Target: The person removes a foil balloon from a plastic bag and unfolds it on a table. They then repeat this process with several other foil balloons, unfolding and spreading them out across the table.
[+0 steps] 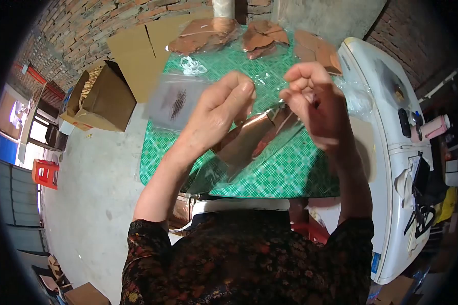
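Note:
My left hand (221, 104) is closed, thumb pressed against the curled fingers, above the near part of the table. Across from it, my right hand (318, 104) is curled with thumb and fingertips drawn together. Anything pinched in either hand is too thin or hidden to make out. Just below and between them is a clear plastic bag (252, 140) with brown, leather-like pieces inside. Its upper edge lies close to both hands; I cannot tell whether they grip it. White loops of string (192, 66) and a stack of clear flat bags (170, 104) lie to the left.
Bagged brown pieces (203, 35) line the back of the green checked table (285, 175), with another brown bundle (264, 36) beside them. A white fridge (392, 129) lies along the right side. An open cardboard box (107, 96) stands on the floor at left.

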